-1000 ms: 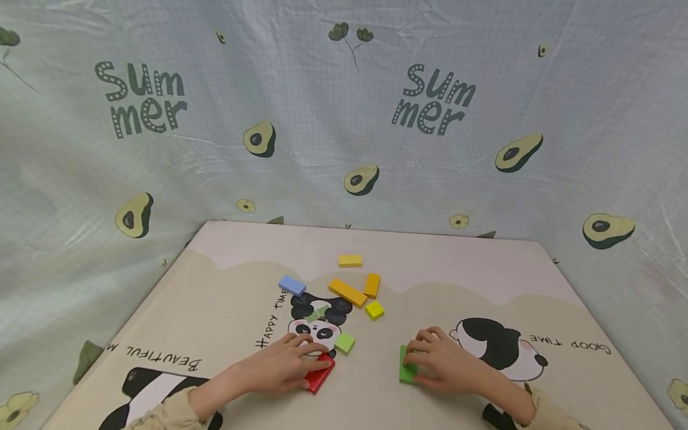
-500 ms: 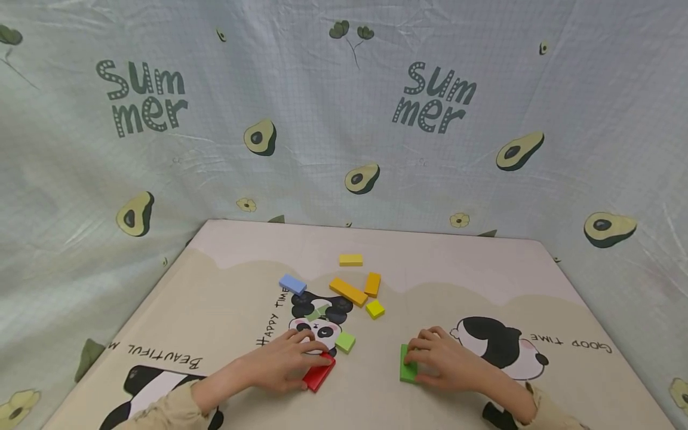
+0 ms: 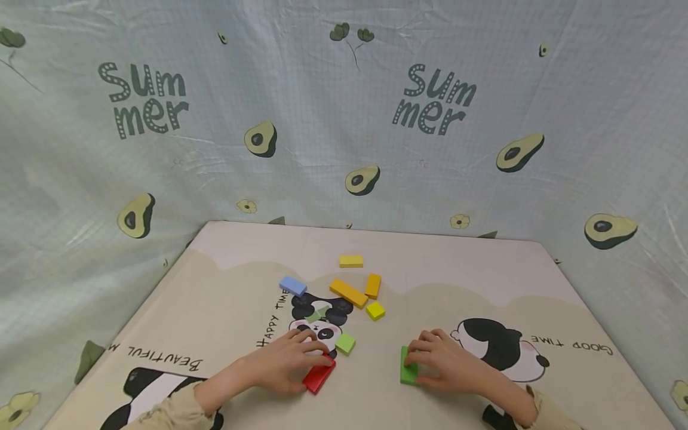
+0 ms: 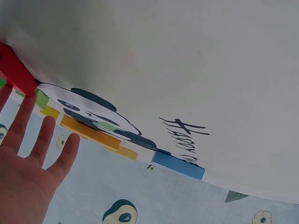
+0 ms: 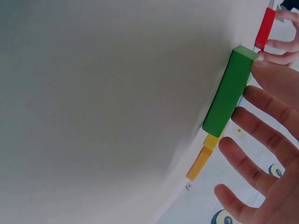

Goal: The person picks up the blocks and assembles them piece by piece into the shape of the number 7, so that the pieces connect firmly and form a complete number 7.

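At the near edge of the bench (image 3: 215, 286), the left hand (image 3: 285, 367) rests with straight, released fingers on the red block (image 3: 319, 377). At 3 o'clock from it, the right hand (image 3: 446, 365) touches the green block (image 3: 407, 369), fingers relaxed. Toward 12 o'clock lie the light green block (image 3: 345, 343), orange block (image 3: 347, 292) and blue block (image 3: 292, 285).
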The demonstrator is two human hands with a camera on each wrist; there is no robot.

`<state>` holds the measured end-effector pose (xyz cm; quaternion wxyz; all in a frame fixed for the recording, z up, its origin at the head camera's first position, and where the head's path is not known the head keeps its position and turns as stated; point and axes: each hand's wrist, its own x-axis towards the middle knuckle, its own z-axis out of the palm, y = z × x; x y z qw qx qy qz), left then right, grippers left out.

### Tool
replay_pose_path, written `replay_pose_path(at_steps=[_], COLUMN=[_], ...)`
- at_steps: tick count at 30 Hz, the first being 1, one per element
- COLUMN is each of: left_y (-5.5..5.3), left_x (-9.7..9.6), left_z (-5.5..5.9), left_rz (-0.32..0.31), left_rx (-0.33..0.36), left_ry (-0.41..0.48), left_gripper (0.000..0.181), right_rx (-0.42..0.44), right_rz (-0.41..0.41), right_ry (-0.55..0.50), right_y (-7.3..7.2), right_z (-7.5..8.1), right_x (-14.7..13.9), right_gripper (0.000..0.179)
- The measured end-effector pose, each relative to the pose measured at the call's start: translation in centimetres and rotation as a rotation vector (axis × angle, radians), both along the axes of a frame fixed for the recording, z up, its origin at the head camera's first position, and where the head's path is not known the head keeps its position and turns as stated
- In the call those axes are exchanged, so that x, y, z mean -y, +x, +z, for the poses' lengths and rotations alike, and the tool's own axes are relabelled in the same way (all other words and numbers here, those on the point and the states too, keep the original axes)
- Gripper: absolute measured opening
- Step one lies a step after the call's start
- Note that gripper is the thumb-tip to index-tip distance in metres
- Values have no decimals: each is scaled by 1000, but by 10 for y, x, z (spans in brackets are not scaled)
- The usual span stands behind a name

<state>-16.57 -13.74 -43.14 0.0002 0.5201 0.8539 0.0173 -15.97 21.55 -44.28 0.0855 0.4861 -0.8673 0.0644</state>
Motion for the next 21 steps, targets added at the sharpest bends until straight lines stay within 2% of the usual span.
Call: replay_pose_path(at_steps=[5,10,21], left_y=[1,1,1], left_x=[0,1,1], left_z=[1,0,1], left_rz=[4,4,21], left_rx=[1,-7,24], left_ry=[5,12,2], left_gripper=[47,47,46], right_rx=[-19,6,31], right_rz=[4,7,-12], right_ry=[-7,-7,8], right_y=[0,-1,-1], right_z=[0,1,2], right_x=[0,1,1], right_gripper=[23,22,21])
